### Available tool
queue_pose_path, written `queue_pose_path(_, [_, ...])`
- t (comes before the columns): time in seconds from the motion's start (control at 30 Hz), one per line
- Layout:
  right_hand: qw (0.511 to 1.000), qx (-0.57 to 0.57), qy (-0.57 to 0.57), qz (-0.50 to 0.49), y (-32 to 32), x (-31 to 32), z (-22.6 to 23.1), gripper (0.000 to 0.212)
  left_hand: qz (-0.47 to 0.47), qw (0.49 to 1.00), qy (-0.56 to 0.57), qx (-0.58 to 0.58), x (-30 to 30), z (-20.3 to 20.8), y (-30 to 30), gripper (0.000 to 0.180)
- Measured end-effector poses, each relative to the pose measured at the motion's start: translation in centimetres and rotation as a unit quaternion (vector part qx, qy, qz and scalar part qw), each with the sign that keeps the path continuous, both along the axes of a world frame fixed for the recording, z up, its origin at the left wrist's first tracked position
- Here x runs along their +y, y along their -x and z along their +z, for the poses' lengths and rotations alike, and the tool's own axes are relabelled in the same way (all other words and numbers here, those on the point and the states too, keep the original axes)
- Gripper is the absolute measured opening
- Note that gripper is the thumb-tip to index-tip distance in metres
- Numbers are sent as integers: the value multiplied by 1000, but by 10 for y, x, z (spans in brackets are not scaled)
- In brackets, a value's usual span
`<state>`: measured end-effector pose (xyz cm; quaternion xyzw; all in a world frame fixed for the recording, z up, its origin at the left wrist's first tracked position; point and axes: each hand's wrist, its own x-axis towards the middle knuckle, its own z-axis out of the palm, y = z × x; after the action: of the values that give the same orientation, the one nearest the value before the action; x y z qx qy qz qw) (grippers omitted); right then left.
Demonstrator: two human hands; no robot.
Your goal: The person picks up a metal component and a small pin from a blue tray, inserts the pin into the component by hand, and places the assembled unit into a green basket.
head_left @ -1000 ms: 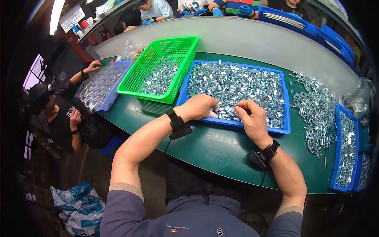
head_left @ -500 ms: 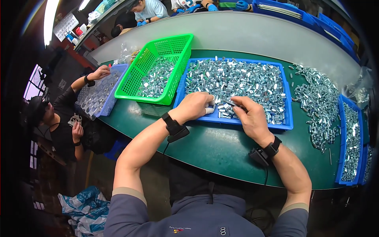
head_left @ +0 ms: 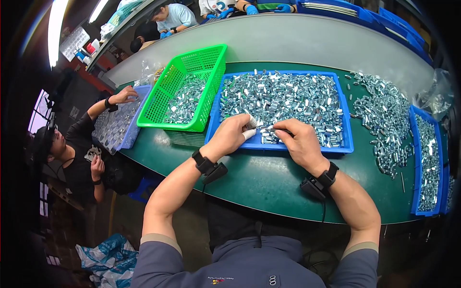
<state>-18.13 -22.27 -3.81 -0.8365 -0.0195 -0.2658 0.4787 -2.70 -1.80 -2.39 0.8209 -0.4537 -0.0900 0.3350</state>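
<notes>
Both my hands meet over the front edge of a blue tray (head_left: 307, 148) heaped with small shiny metal pieces (head_left: 288, 96). My left hand (head_left: 233, 137), with white wrapping on its thumb and a finger, is closed in a pinch; what it holds is too small to make out. Facing it, my right hand (head_left: 301, 142) pinches a thin dark piece (head_left: 270, 128) between thumb and forefinger, its tip close to the left fingertips. Each wrist carries a black strap with a small box.
Left of the tray stands a green basket (head_left: 218, 72) part filled with metal pieces. Further left, a co-worker's hand (head_left: 124, 95) reaches over a pale blue bin (head_left: 132, 137). A loose pile (head_left: 384, 120) and a narrow blue tray (head_left: 417, 168) lie right. Behind runs a grey partition (head_left: 288, 41).
My hands have come closer together, and the dark piece now points toward my left fingertips. The left hand has turned, showing its wrapped thumb. The whole view has shifted slightly.
</notes>
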Motion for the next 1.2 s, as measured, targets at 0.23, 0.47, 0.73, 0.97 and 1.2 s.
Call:
queue_pose_path(0.23, [1000, 10, -9, -1, 1, -2, 0, 16, -26, 1000, 13, 13, -8, 21, 26, 19])
queue_pose_path(0.47, [999, 19, 32, -16, 0, 0, -1, 14, -81, 992, 26, -91, -8, 22, 29, 20])
queue_pose_path(0.73, [998, 49, 26, -4, 1, 0, 5, 20, -74, 992, 41, -94, -7, 22, 32, 19])
queue_pose_path(0.97, [986, 107, 124, -12, 1, -2, 4, 17, -81, 990, 36, -111, -7, 21, 36, 19])
queue_pose_path(1.2, [997, 32, 72, 11, -1, -2, -4, 19, -87, 988, 38, -121, -7, 23, 39, 17])
